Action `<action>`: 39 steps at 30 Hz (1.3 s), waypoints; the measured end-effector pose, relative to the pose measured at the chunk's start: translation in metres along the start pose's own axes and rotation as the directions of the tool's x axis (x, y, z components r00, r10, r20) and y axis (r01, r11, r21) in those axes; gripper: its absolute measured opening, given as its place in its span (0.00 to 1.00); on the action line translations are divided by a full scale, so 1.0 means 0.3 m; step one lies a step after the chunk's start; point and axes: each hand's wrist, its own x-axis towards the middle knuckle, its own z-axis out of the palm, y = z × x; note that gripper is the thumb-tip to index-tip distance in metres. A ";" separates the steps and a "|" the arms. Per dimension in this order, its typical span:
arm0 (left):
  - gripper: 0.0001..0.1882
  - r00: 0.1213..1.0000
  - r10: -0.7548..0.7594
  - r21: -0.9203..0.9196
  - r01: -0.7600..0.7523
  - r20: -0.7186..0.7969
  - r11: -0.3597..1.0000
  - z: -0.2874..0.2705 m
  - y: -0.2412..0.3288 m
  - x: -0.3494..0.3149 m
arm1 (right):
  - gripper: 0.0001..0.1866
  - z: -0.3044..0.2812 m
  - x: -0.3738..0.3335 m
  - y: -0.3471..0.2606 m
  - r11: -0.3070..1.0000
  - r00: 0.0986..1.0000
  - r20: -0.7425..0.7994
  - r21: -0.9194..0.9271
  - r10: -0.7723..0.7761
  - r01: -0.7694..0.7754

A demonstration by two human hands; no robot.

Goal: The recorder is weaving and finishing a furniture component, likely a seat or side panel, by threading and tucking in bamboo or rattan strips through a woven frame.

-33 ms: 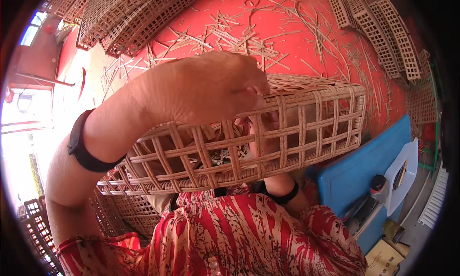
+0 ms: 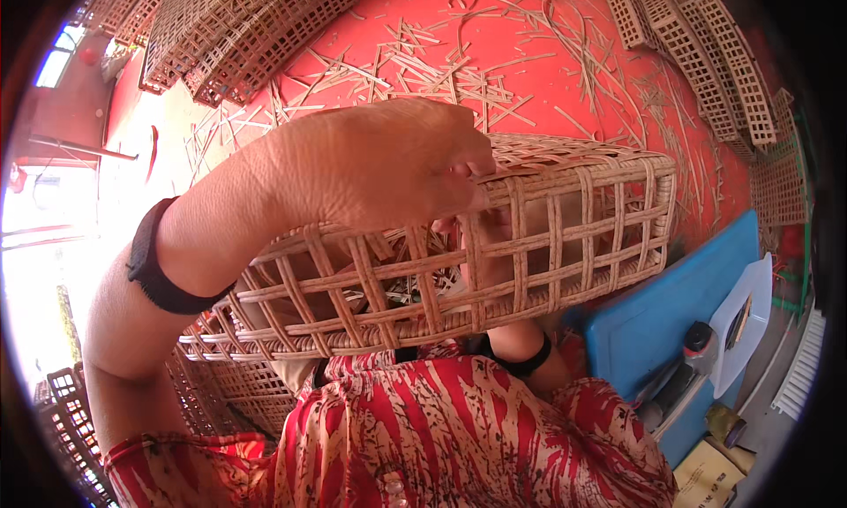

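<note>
Can't tell spread or grip of right hand (image 2: pixel 497 225) behind brown, boxy woven-cane basket (image 2: pixel 554 252). Curls left hand's (image 2: pixel 388 164) fingers near its edge, hold hidden.

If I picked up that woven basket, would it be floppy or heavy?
The woven basket would probably feel fairly stiff, since its sides form a boxy shape. It's likely light for its size, because the open weave has big gaps.

The red floor (image 2: pixel 554 90) carried a loose scatter of pale cane strips (image 2: pixel 463 81), crossing one another thickly toward its far middle and running on in longer, curling pieces toward its right edge. Openwork woven baskets (image 2: pixel 256 42) lay stacked at its far left corner; more latticed baskets (image 2: pixel 697 60) leaned together at its far right.
</note>
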 end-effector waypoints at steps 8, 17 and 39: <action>0.16 0.934 -0.215 -0.330 0.307 0.286 0.893 -0.045 -0.029 0.064 | 0.15 -0.067 0.011 0.038 0.998 0.999 -0.024 -0.041 -0.038 0.037; 0.13 0.923 -0.234 -0.363 0.339 0.305 0.868 -0.077 -0.052 0.057 | 0.15 -0.105 0.007 0.056 0.996 0.997 0.004 -0.043 -0.073 0.073; 0.08 0.996 -0.052 0.362 0.021 0.076 0.932 -0.037 0.048 0.030 | 0.15 -0.181 -0.048 0.069 0.993 0.993 0.056 -0.041 -0.108 0.110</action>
